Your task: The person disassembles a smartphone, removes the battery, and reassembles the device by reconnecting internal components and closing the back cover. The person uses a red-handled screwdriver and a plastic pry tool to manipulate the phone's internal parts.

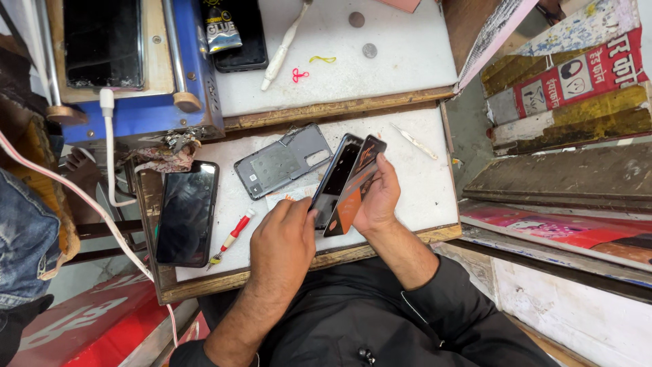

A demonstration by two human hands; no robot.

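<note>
left hand (284, 234) gripping black phone frame (335, 178); right hand (377, 197) pinching orange-black back panel (355, 185) against it. grey back cover (282, 160) at ten o'clock, red screwdriver (233, 236) at eight.

Pretty even, bright light from overhead, so the white worktop (421, 177) looks nearly washed out and shadows stay soft and short under the hands. There's glare on the dark phone screen (187, 212) at lower left. Wide-lens bending shows at the frame edges, and everything's fairly sharp.
</note>
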